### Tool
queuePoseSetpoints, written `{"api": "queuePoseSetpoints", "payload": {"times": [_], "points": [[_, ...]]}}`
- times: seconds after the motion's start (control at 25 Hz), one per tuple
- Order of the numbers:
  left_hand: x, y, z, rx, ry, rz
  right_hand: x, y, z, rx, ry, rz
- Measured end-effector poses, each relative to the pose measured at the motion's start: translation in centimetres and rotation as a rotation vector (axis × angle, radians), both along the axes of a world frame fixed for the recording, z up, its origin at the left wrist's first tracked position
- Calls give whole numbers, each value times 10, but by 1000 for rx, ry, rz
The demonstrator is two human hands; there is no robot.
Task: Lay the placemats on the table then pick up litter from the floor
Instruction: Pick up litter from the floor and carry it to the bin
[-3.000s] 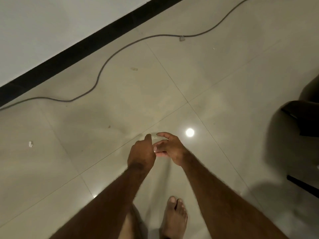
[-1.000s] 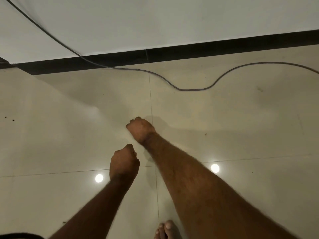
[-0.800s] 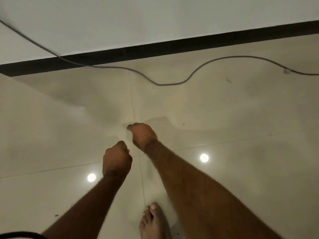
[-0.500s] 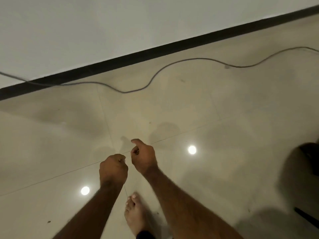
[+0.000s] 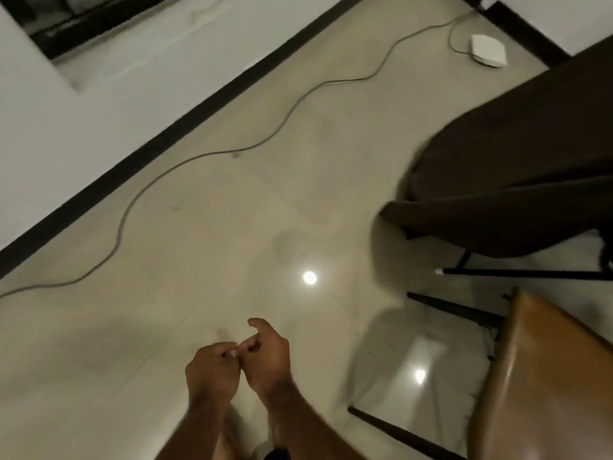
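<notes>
Hands now touching | left hand (image 5: pixel 212 371), right hand (image 5: pixel 267 356) | litter (image 5: pixel 233 352): tiny, pale

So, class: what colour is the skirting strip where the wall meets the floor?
Black skirting strip against a white wall, clearest in the head view.

Bare, hairy forearms, no sleeves; left hand (image 5: pixel 212 370) and right hand (image 5: pixel 267 358) ungloved.
</notes>
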State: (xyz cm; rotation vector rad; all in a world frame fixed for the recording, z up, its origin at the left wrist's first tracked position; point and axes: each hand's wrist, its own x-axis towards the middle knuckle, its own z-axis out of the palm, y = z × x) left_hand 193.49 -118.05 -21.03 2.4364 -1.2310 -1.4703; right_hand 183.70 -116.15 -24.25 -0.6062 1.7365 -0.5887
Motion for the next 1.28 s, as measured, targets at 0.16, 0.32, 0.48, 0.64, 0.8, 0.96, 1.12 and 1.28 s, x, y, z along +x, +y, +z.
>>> {"api": "queuePoseSetpoints", "payload": {"times": [0.16,0.32,0.48,0.64,0.8,0.96,1.12,1.28], "points": [[-71,-5,18,-2,70,-127,-64,13,19,29,39,-156],[-114,0,28,-10,47,-303,-96,32,39,39,87,-229],[-150,-4,33,-48,56,-432,-127,32,47,48,-51,-499],[-170,-33,40,-85,24,-552,-147,11,60,33,-132,-676],[-185,-50,46,-171,-15,-689,-161,-10,61,102,-109,-666],[-200,-61,53,-210,-24,-845,-176,-19,64,107,-43,-587],[-217,-72,59,-207,-17,-831,-196,-28,71,74,-18,-566],[-247,-95,62,-170,16,-834,-223,-42,66,15,-44,-601]]}}
